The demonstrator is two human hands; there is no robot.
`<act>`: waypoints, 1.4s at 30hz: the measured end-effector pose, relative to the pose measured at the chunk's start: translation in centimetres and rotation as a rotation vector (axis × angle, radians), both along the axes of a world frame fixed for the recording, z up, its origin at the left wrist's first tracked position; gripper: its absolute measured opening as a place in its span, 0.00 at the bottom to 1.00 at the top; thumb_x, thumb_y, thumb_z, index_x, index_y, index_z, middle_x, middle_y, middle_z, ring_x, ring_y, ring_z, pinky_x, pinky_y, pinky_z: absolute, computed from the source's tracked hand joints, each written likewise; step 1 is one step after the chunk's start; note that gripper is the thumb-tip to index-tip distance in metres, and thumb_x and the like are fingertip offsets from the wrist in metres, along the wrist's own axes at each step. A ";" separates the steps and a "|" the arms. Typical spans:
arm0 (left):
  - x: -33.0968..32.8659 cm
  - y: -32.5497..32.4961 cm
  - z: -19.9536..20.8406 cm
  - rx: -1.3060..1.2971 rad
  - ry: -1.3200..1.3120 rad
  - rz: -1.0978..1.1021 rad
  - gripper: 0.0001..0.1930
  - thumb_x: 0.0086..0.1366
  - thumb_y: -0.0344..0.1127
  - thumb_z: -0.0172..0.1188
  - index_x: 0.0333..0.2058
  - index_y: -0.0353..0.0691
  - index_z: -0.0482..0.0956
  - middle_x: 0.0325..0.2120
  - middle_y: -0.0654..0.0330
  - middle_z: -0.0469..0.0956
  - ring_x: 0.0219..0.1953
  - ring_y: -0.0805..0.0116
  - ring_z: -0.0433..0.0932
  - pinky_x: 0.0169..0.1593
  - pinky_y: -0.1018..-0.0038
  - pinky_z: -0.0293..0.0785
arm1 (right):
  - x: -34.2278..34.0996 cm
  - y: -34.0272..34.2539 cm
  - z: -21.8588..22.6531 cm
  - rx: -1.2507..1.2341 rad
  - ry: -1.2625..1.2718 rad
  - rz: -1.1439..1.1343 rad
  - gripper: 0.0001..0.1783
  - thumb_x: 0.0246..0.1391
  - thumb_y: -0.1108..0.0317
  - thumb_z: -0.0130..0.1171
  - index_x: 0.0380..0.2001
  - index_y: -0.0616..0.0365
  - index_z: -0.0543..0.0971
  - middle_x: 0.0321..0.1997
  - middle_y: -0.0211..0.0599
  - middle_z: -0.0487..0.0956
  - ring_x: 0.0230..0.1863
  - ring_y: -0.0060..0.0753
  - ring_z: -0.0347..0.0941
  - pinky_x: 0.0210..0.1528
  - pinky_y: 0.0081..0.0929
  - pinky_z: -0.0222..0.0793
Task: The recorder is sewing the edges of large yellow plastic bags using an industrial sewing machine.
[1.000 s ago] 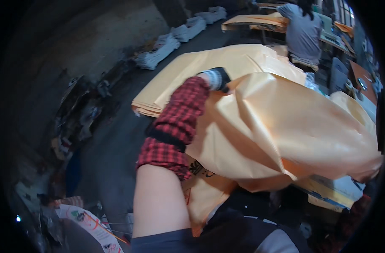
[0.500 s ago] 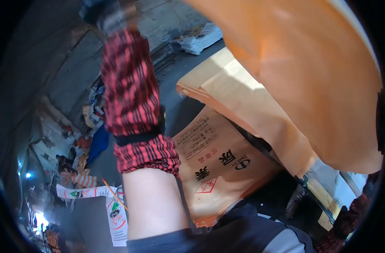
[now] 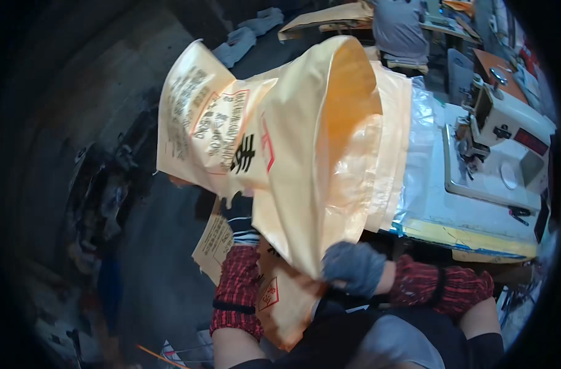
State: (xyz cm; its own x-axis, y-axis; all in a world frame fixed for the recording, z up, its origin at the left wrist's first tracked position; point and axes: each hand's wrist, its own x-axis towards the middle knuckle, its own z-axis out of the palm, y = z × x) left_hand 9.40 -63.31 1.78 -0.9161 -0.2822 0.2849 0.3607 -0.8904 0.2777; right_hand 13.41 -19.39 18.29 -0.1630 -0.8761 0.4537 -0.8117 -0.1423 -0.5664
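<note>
A large tan sack (image 3: 293,123) with black and red print spreads in front of me, its wide mouth gaping to the right. At its lower edge, my left hand (image 3: 236,215), in a dark glove, grips the material; part of its fingers is hidden behind the sack. My right hand (image 3: 354,269), in a grey glove, is closed at the bottom corner of the sack's mouth. Below, another printed tan sack (image 3: 286,307) lies by my lap. Red-and-black knitted sleeves cover both forearms.
On the right stands a white sewing machine (image 3: 508,135) on a table with a yellow front edge (image 3: 477,238). Flat tan sacks (image 3: 394,135) and clear plastic (image 3: 420,154) lie beside it. A person in a grey shirt (image 3: 400,27) sits at the far side. Dark clutter fills the left.
My left hand has come down from the upper left to the sack's lower edge. The sack has swung left, opening toward the right. My view has turned right, bringing the sewing machine in.
</note>
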 end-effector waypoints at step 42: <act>17.6 4.5 -5.0 -1.233 -0.854 0.402 0.12 0.61 0.37 0.49 0.40 0.37 0.73 0.38 0.55 0.76 0.37 0.63 0.76 0.41 0.70 0.72 | -15.2 15.7 -13.8 -0.170 -0.177 -1.217 0.31 0.39 0.63 0.63 0.52 0.49 0.69 0.46 0.47 0.74 0.50 0.47 0.68 0.49 0.36 0.66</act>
